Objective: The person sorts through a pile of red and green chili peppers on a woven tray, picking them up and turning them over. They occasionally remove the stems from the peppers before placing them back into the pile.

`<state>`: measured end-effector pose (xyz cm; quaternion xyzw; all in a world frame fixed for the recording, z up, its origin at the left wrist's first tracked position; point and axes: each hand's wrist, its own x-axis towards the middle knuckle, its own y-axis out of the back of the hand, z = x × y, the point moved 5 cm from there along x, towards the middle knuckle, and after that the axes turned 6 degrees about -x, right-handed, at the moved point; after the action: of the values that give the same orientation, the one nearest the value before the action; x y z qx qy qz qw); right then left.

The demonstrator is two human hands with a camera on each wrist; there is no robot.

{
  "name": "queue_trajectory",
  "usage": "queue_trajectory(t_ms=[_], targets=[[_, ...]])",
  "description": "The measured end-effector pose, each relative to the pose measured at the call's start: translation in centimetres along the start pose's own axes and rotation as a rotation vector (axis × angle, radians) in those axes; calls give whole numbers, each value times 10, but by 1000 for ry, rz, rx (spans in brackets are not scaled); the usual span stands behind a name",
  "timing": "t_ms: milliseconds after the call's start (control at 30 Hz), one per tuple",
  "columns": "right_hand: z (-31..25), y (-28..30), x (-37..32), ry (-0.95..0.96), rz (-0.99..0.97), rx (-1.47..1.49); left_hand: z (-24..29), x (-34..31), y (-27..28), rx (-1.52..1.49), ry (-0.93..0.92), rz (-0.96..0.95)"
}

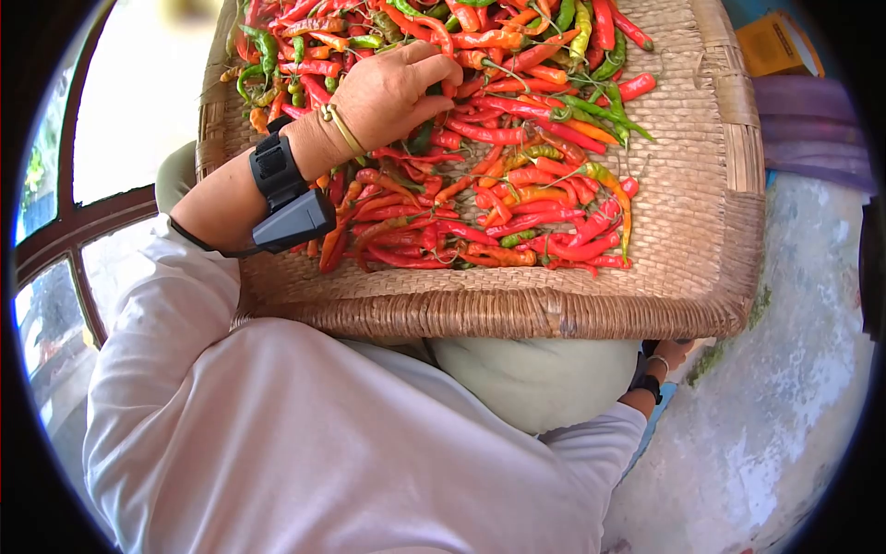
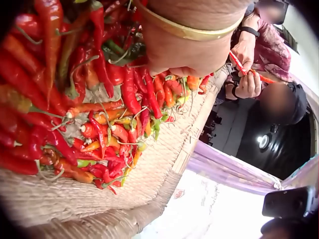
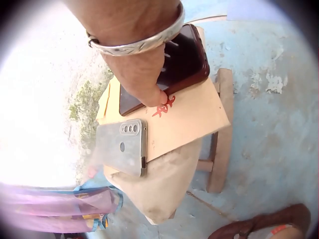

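Observation:
Over the heap of red chilies (image 1: 517, 212), the left hand (image 1: 397, 92) bends its fingers down, thumb and forefinger around a red chili (image 1: 448, 89). In the left wrist view the back of the left hand (image 2: 182, 50) hides its fingertips, with more chilies (image 2: 130, 92) below. Low at the right side, the right hand (image 1: 672, 353) is small in the head view. The right wrist view shows the right hand (image 3: 137, 74) gripping a dark phone (image 3: 187, 59), its thumb along the near edge; the other fingers are hidden.
The chilies lie in a woven tray (image 1: 683, 231) over the lap. A grey phone (image 3: 122, 147) and a cardboard piece (image 3: 199, 117) rest on a pale bundle (image 3: 167, 189) over a wooden stool (image 3: 222, 149). Another person's hands (image 2: 246, 84) hold red chilies across the tray.

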<state>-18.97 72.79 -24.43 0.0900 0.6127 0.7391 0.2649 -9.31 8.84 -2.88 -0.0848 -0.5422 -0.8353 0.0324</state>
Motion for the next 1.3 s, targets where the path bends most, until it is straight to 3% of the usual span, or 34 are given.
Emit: queue_trajectory(t_ms=[133, 267, 333, 367, 533, 667, 733, 767, 800, 900, 967, 1067, 1133, 1300], targets=[[-5, 10, -13, -62, 87, 50, 2, 4, 7, -188, 110, 1], [-15, 24, -24, 4, 165, 93, 3, 4, 16, -253, 133, -1], [-15, 24, -25, 8, 157, 85, 5, 3, 26, -288, -25, 78], [-13, 22, -24, 8, 166, 95, -9, 0, 22, -572, 315, -21], [-7, 12, -14, -27, 124, 40, -31, 14, 46, -793, 292, 55], [-5, 8, -13, -52, 102, 26, -44, 16, 53, -834, 310, -95], [-4, 7, -12, -63, 111, 36, -59, 18, 57, -885, 613, -61], [-3, 7, -11, -59, 126, 57, -48, 32, 60, -1181, 601, -63], [-3, 7, -11, -55, 141, 78, -46, 40, 62, -1295, 627, 94], [-7, 11, -12, -17, 127, 34, -56, 67, 66, -1409, 486, 219], [-6, 12, -11, -19, 122, 22, -61, 68, 67, -1544, 616, 455], [-7, 11, -10, -52, 121, 29, -39, 50, 61, -1363, 723, 372], [-5, 9, -11, -84, 121, 40, -51, 30, 46, -1387, 672, 277], [-11, 23, -14, -67, 115, 55, -51, -2, 31, -1038, 656, 103]])
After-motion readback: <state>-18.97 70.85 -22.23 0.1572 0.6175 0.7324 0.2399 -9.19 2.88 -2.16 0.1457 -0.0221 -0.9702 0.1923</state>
